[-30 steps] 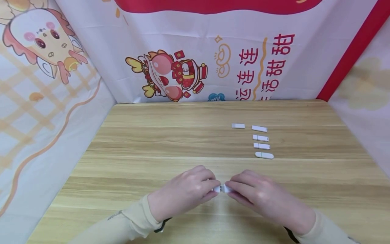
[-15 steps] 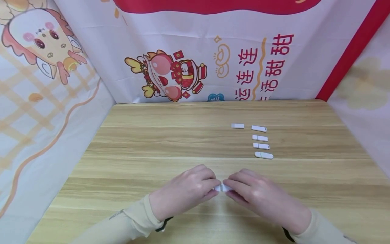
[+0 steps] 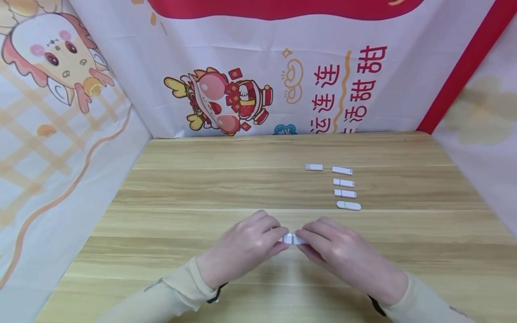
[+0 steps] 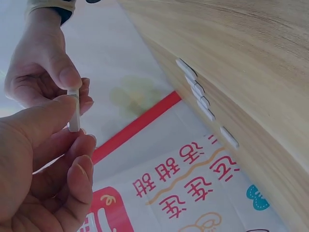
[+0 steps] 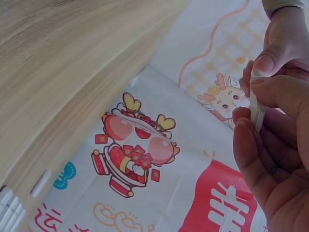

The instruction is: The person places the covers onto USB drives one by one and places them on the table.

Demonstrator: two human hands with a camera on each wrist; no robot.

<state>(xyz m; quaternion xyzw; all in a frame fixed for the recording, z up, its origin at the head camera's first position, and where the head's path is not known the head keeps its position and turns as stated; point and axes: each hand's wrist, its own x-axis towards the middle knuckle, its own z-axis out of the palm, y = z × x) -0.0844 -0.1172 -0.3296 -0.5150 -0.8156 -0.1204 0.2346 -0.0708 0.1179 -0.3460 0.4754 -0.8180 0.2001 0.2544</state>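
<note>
A white USB flash drive (image 3: pixel 288 238) is held between the two hands, just over the wooden table. My left hand (image 3: pixel 250 244) pinches its left end between thumb and fingers, and my right hand (image 3: pixel 343 251) pinches the right end. A thin seam runs across its middle, with no metal connector showing there. In the left wrist view the flash drive (image 4: pixel 74 118) stands on edge between the thumbs and fingers. From the right wrist the flash drive (image 5: pixel 259 113) is partly covered by the fingertips.
Beyond the right hand, several white flash drives (image 3: pixel 345 194) lie in a column on the wooden table (image 3: pixel 202 179). To the left of the top one lies a short white piece (image 3: pixel 313 167). Printed cloth (image 3: pixel 242 45) hangs behind the table and at both sides.
A second ago a metal connector showed in a gap between the two white parts; the parts have since come together. Both hands have moved slightly away from the body with the flash drive.
</note>
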